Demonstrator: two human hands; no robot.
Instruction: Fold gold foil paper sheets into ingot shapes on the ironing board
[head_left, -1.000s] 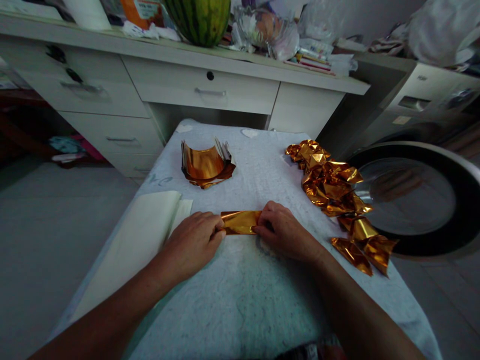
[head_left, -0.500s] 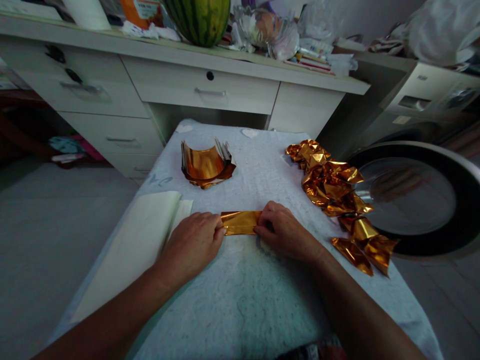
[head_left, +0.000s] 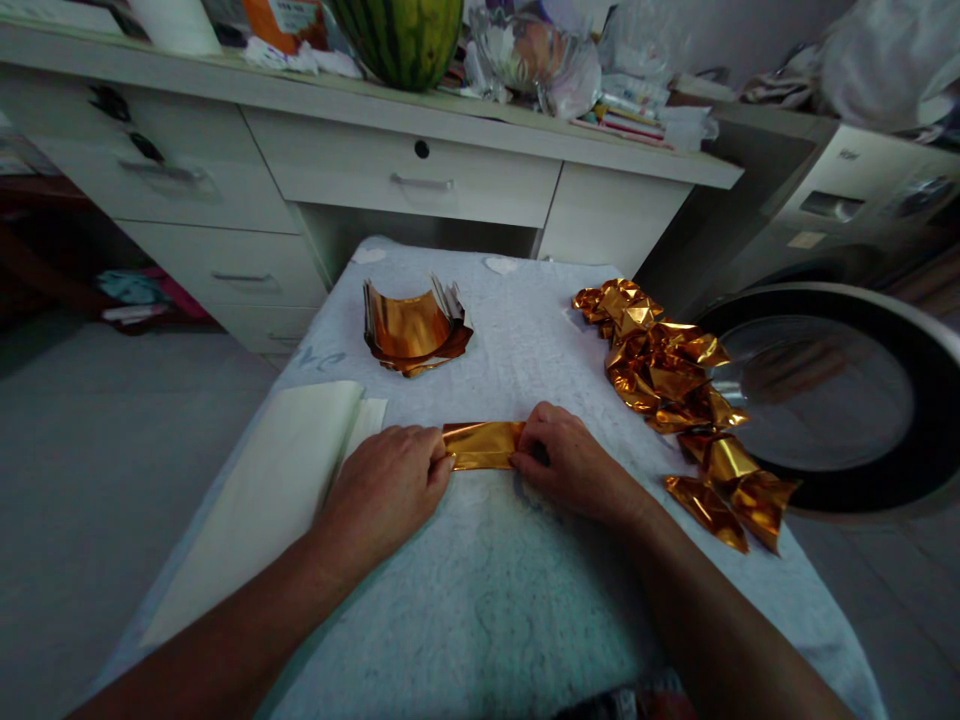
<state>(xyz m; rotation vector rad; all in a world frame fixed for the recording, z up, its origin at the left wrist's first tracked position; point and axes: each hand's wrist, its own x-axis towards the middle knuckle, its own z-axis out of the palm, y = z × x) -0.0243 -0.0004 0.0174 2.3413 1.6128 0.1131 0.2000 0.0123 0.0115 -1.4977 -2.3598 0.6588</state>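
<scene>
A folded strip of gold foil (head_left: 484, 445) lies across the middle of the cloth-covered table (head_left: 480, 580). My left hand (head_left: 397, 480) grips its left end, thumb along the lower edge. The right end is pinched between the thumb and curled fingers of my right hand (head_left: 564, 458). Beyond the hands rests a curved stack of gold foil sheets (head_left: 411, 325). Several folded gold foil pieces (head_left: 660, 375) form a heap along the table's right side. Pale paper (head_left: 270, 480) lies left of my left hand, partly behind that forearm.
A white desk (head_left: 420, 180) with drawers stands behind the table, bearing a watermelon (head_left: 401, 40), a glass bowl (head_left: 517, 50) and an orange packet (head_left: 285, 22). At the right, the open round door (head_left: 825, 395) of a washing machine (head_left: 862, 190) borders the table.
</scene>
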